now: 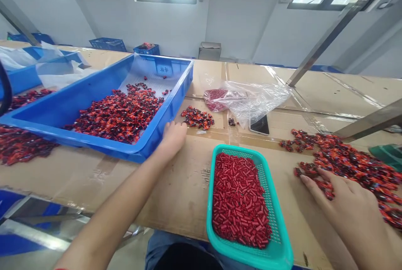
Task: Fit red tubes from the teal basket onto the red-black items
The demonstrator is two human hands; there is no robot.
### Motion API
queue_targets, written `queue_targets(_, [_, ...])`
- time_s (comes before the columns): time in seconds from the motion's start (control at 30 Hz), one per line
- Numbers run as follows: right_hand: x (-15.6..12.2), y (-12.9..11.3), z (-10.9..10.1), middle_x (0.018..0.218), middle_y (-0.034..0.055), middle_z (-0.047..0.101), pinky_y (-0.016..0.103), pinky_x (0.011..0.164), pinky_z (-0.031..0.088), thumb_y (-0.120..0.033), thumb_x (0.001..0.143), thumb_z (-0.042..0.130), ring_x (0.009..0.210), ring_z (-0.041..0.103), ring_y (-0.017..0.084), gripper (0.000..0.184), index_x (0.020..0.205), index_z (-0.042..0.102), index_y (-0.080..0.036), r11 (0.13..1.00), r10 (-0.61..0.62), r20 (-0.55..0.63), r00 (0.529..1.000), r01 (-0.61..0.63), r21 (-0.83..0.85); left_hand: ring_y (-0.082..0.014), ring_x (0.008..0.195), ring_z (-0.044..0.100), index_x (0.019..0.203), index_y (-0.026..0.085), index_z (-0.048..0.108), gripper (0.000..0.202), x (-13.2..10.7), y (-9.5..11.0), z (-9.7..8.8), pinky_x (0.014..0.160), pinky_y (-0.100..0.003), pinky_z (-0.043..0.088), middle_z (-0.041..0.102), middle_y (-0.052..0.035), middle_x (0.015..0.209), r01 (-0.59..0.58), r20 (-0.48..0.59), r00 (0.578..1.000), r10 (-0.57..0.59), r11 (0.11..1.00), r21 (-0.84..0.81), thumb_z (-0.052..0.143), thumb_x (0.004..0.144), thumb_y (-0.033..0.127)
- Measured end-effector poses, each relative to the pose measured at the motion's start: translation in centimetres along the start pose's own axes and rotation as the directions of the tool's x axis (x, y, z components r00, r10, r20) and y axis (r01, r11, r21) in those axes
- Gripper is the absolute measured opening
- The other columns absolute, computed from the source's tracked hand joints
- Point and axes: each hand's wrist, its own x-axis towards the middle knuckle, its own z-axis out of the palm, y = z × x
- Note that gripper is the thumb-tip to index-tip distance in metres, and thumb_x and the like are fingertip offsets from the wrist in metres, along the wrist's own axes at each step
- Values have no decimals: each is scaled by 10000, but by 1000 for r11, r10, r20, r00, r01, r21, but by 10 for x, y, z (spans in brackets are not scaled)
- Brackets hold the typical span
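Note:
My left hand [174,133] rests on the cardboard-covered table against the right wall of a large blue tray [143,150]; its fingers are curled and their tips are hidden. Just beyond it lies a small heap of red-and-black plastic parts [197,118]. My right hand [351,203] is at the near-left edge of a bigger pile of the same parts [351,157], thumb and fingers closed around a few of them. Between my hands stands a green mesh basket [212,207] filled with short dark-red tubes [240,198].
Red-and-black parts [122,112] also lie inside the blue tray. Behind the basket are a phone [260,125] and a clear plastic bag [254,98] with red pieces in it. Metal struts [329,35] rise at the right. Another blue tray [19,81] stands at far left.

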Motion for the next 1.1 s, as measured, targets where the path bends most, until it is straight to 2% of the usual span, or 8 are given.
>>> queue_targets(0.1, [-13,-43,-1,1059,155,759,536,877,531,-677,1018,476,995,698,363,514,1119,720,-235,995,-96,3,995,96,-30,-264,1118,705,1308,171,643,357,5,0,1,943,-484,615,681,-108,1316,3,2,1000,-3,999,-39,692,1010,360])
queue_targets(0.17, [-19,-82,0,1084,128,756,457,869,560,-473,1062,544,1010,701,299,310,1180,696,-231,953,-297,67,953,291,87,-258,1105,706,1295,171,647,352,3,0,-1,938,-481,613,686,-102,1299,-18,-26,1000,16,995,-95,697,1007,366])
queue_targets(0.23, [-22,-117,5,1054,101,755,393,835,576,-302,1069,558,978,702,248,183,1156,696,-218,905,-422,186,887,403,132,-259,1085,704,1231,155,664,276,-4,1,-5,938,-483,603,696,-99,1242,-74,-76,995,62,982,-174,675,1014,325])
queue_targets(0.33, [-22,-147,19,1001,80,750,400,811,562,-207,1022,626,930,695,247,119,1108,707,-198,891,-447,298,844,448,67,-267,1025,700,1048,153,678,141,-28,4,-13,921,-449,588,693,-96,1076,-225,-175,969,175,919,-325,556,1001,205])
queue_targets(0.47, [-22,-150,38,874,92,725,421,739,501,-88,959,656,837,665,285,97,930,702,-169,893,-418,326,848,449,-23,-206,951,701,1011,219,659,148,-80,14,-21,849,-320,594,682,-46,1002,-400,-292,913,284,762,-509,511,996,229])
queue_targets(0.67, [-19,-146,40,832,62,707,396,744,452,-114,1027,542,794,633,245,230,863,676,-205,886,-455,313,834,459,65,-152,845,756,1142,248,577,190,-139,29,-20,732,-227,632,732,2,937,-405,-338,913,231,629,-664,554,998,127])
queue_targets(0.93, [-13,-153,14,861,45,718,337,721,523,-193,1066,491,789,659,188,222,928,665,-202,867,-439,226,870,345,360,-154,967,723,1050,252,701,216,-155,36,-23,844,-228,613,666,-36,1056,-450,-380,891,248,592,-669,587,988,79])
queue_targets(1.1, [-19,-166,5,883,35,723,301,699,583,-112,962,615,799,703,174,195,1017,761,-229,746,-389,157,908,211,632,-113,935,688,1190,248,668,301,-160,43,-25,857,-171,568,648,-10,1012,-445,-378,895,235,523,-727,586,993,35])
